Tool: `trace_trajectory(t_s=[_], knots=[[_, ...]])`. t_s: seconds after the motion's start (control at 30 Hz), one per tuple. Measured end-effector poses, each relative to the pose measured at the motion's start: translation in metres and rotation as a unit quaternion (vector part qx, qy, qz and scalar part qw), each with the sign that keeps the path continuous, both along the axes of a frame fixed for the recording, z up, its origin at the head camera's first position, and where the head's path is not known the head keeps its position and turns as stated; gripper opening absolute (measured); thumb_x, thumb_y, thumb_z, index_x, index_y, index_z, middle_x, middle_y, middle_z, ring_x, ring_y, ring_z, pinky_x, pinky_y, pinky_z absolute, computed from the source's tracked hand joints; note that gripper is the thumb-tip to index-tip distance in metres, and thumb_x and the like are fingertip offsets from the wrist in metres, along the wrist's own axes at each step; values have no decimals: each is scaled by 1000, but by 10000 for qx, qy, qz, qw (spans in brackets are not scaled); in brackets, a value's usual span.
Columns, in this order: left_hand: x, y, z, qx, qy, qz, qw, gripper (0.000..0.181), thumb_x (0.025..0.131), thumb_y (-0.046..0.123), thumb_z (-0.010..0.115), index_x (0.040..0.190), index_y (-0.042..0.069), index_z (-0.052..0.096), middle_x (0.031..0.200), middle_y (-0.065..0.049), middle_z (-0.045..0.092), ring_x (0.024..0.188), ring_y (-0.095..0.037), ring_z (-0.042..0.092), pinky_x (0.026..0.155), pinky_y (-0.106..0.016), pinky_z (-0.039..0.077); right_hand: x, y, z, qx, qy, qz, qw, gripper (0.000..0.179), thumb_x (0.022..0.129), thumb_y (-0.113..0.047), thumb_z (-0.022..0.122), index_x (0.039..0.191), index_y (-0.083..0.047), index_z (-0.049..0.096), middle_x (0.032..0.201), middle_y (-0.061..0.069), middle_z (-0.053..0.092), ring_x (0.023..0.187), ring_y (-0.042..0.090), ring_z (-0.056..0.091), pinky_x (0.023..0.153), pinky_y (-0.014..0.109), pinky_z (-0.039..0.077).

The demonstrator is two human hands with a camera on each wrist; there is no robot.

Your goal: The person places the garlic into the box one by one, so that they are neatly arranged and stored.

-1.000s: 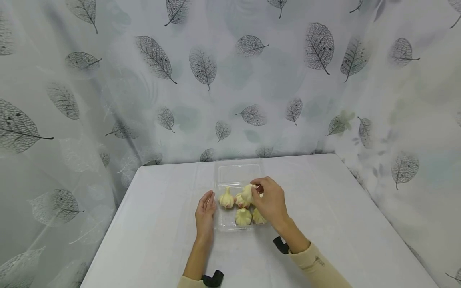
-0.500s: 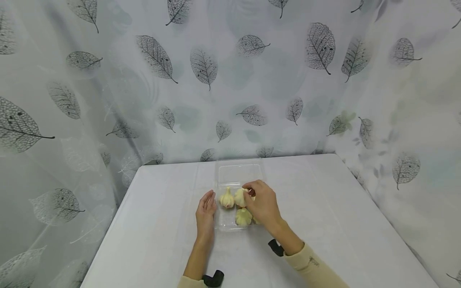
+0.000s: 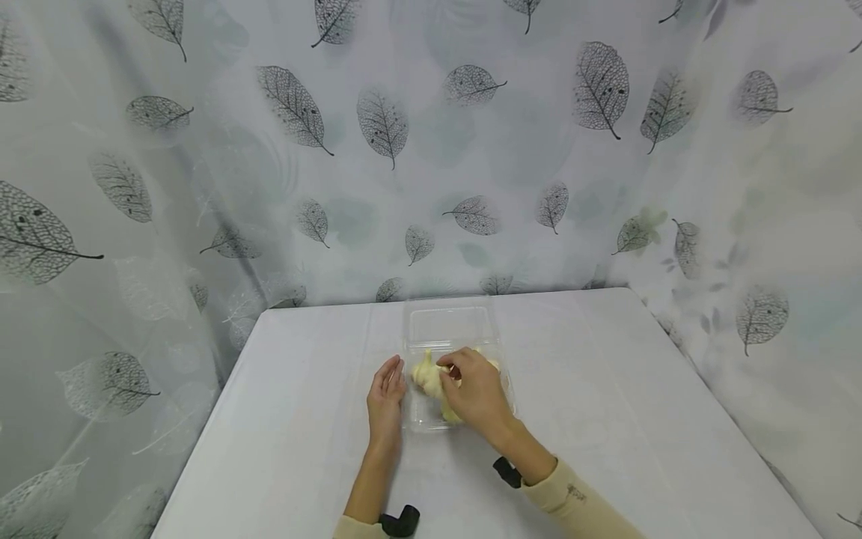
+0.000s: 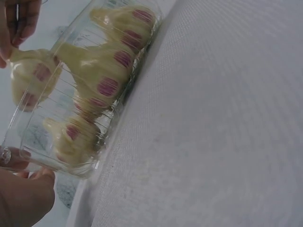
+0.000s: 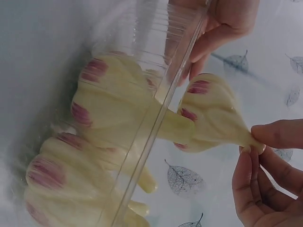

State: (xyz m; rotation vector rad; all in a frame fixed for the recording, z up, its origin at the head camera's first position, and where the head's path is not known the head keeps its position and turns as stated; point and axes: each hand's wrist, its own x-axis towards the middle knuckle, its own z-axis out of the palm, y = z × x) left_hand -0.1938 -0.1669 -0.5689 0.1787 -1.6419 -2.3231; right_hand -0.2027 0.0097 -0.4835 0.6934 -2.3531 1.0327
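In the head view my right hand (image 3: 477, 391) is over a clear plastic clamshell box (image 3: 419, 421). Its thumb and fingertips pinch a garlic bulb (image 5: 210, 116) by the stem, as the right wrist view shows. The held bulb, pale yellow with purple patches, hangs above the rim. Several more garlic bulbs (image 4: 102, 71) lie inside, stems upward; in the head view my right hand hides most of them. Outside the box's left wall, my left hand (image 3: 386, 400) rests with extended fingers against the plastic. Part of that hand (image 4: 26, 196) shows low in the left wrist view.
The box's transparent lid (image 3: 450, 323) lies folded back, away from me. A white cloth covers the table (image 3: 310, 404). Behind and beside it hangs a leaf-patterned curtain (image 3: 438, 142). Black straps (image 3: 400, 522) circle both wrists.
My right hand has moved left and slightly toward me across the box, carrying the pinched garlic bulb to its left side. The left hand has stayed in place.
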Motion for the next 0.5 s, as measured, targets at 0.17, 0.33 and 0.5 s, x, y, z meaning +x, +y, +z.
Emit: trace_trajectory(t_s=[0.17,0.33,0.5], knots=[[-2,-1,-1,-1,9,41,10000,48,106,-7,47,153,-1,43,163,-19,39,153,-29,36,120,-27,39,1,-5,-5,67,-25,71,9999,16,84,-1,82,97,-8,77,93,2,70,76,13,66,65,23,58],[-2,-1,0,-43,-13,26,10000,48,106,-6,47,153,0,43,163,-18,39,153,-29,36,119,-27,39,2,-9,-8,108,-160,80,9998,16,86,-3,82,99,-10,78,93,0,70,77,11,66,65,22,58],[0,-1,1,-86,-26,-35,10000,48,107,-3,48,154,2,42,165,-15,37,153,-27,36,118,-24,40,3,-13,-12,148,-113,71,9998,15,85,-3,82,97,-12,78,91,-1,70,77,12,66,64,23,58]])
